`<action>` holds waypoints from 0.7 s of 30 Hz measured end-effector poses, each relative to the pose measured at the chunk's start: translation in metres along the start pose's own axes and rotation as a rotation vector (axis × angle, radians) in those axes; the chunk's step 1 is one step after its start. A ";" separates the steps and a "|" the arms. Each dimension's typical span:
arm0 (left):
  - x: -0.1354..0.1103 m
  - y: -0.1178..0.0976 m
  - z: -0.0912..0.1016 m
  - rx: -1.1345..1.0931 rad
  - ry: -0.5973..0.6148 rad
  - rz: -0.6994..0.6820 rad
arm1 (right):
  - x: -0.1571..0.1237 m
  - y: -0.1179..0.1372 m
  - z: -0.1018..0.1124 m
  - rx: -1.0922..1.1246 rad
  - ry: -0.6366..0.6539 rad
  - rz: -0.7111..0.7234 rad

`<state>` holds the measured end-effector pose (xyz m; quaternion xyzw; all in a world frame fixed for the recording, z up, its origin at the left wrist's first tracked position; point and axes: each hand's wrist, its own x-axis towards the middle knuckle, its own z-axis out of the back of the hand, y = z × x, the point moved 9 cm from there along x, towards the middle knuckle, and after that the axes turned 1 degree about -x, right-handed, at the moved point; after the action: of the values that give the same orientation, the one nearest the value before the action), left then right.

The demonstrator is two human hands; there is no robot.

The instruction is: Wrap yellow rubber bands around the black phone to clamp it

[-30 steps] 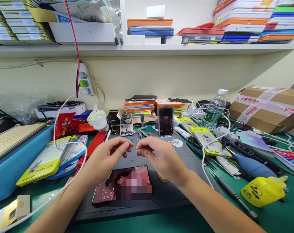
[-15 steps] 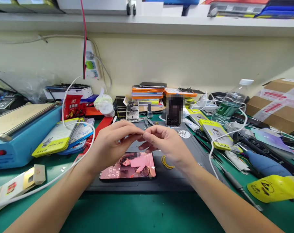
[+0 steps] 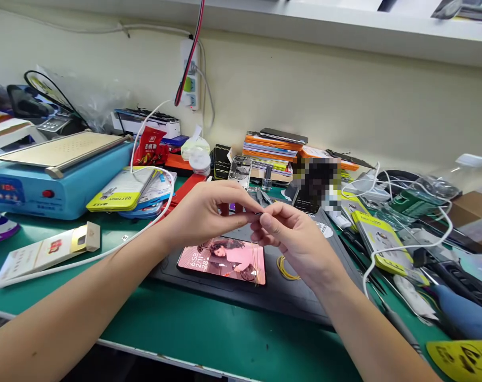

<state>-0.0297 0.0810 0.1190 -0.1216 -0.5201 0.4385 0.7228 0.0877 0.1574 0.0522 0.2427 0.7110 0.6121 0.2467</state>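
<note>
2 hands work close together in the head view, the only view here. The left hand [image 3: 209, 212] and the right hand [image 3: 294, 241] meet fingertip to fingertip above the middle of the table [image 3: 209, 339]. Each has thumb and forefinger pinched nearly shut and the other fingers loosely curled. Between the 2 pinches sits a small dark piece [image 3: 259, 214]. It is too small to identify. Both hands seem to have hold of it, 1 at each end, so its short length runs left to right between them.

Straight below, and apart from the hands, a phone [image 3: 221, 260] lies face up with its screen lit on a dark mat [image 3: 304, 302]. Its long axis also runs left to right, dipping a little toward the right. The left hand hangs over its middle and the right hand over its right end, so the phone lies more under the left.

A yellow loop [image 3: 284, 267] rests on the mat just beside the phone's right end, under the right hand. A white cable [image 3: 153, 233] curves past the left forearm. A blue machine [image 3: 53, 180] stands well apart at the far left.
</note>
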 end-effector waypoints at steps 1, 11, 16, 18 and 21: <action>0.000 0.001 0.000 -0.017 -0.008 0.017 | 0.000 0.001 -0.001 0.021 0.007 0.010; -0.003 -0.002 0.003 0.085 -0.023 -0.054 | -0.001 0.006 0.002 0.182 -0.002 0.055; -0.005 0.021 -0.005 -0.036 0.004 0.160 | -0.003 0.014 0.007 0.100 -0.057 0.150; -0.006 0.025 -0.008 -0.091 0.011 0.212 | -0.004 0.016 0.008 0.092 -0.078 0.166; -0.008 0.032 -0.012 -0.173 0.002 0.313 | -0.006 0.019 0.009 0.059 -0.117 0.185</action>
<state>-0.0363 0.0972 0.0885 -0.2633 -0.5300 0.4989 0.6331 0.0985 0.1630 0.0706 0.3497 0.6877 0.5958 0.2231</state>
